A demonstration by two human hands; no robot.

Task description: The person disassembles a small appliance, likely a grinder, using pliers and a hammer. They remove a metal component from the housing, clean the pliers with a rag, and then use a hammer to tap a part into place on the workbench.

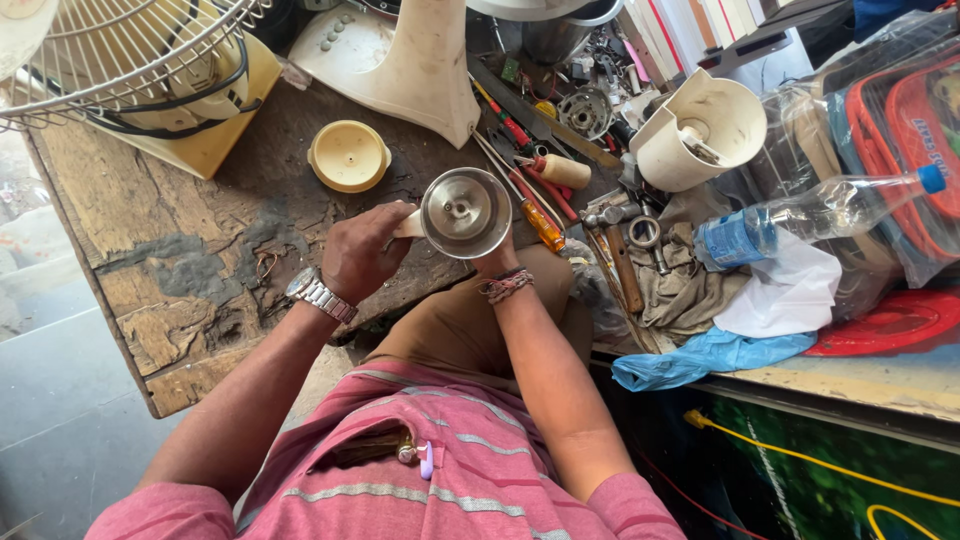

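Observation:
A steel mixer jar [465, 212] with a cream handle is held over my lap, its mouth facing up, a small blade hub at its bottom. My left hand [362, 252], with a metal watch on the wrist, grips the jar's handle. My right hand [499, 262], with a thread band on the wrist, is under the jar and mostly hidden by it; it supports the jar's base. A round yellow lid [348, 155] lies on the worn wooden bench [180, 270] just beyond the jar.
A wire fan guard [120, 50] and a cream appliance base [400, 60] stand at the back. Screwdrivers [535, 215], a hammer and loose parts crowd the right, with a white jar [700, 130], a plastic bottle [800, 215], rags and a red bag [915, 130].

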